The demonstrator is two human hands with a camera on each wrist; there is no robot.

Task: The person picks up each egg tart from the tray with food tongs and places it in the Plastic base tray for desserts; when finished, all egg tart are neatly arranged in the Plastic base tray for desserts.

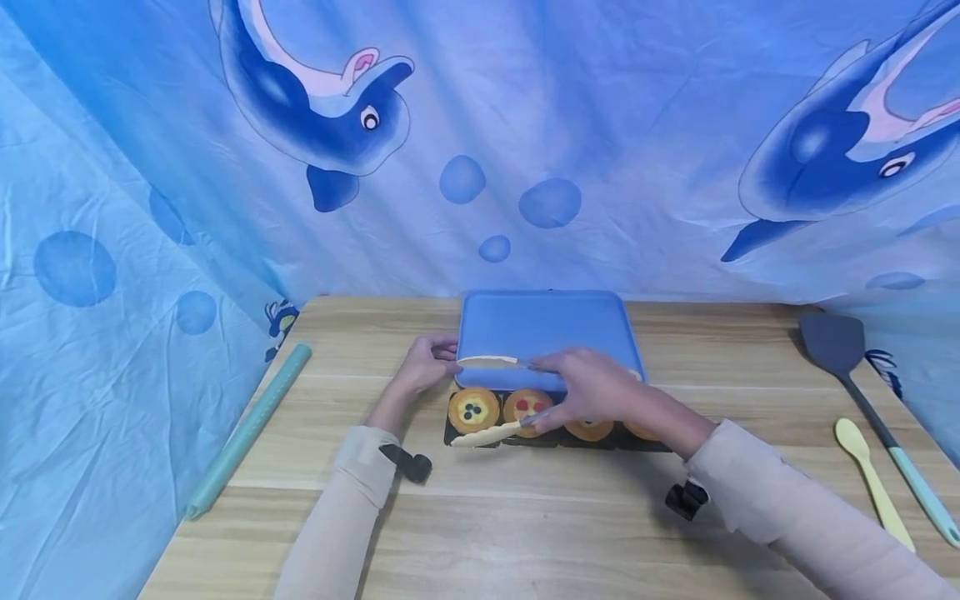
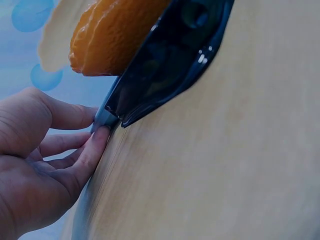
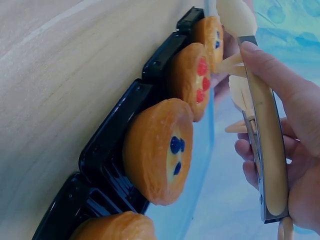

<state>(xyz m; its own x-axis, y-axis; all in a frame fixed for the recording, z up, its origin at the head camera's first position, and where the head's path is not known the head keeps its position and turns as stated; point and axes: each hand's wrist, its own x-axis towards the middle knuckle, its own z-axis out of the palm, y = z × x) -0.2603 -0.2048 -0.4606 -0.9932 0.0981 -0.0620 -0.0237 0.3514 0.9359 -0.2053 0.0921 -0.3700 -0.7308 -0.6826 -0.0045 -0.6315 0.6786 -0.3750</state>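
A black plastic tray (image 3: 112, 132) holds a row of several fruit tarts; the leftmost tart (image 1: 474, 410) has dark berries, and the second tart (image 3: 192, 80) has red pieces. Directly behind it lies a blue tray (image 1: 543, 325). My left hand (image 1: 423, 367) pinches the blue tray's left edge between thumb and fingers, close to the black tray's corner in the left wrist view. My right hand (image 1: 600, 387) grips a pair of tongs (image 3: 268, 145) with cream tips. The tongs are spread over the left tarts, with nothing between their tips.
A green rolling-pin-like rod (image 1: 251, 429) lies along the table's left edge. On the right are a dark spatula (image 1: 832, 342) with a mint handle and a pale yellow spoon (image 1: 862, 462). A blue dolphin-print curtain (image 1: 637, 125) hangs behind the wooden table (image 1: 525, 533).
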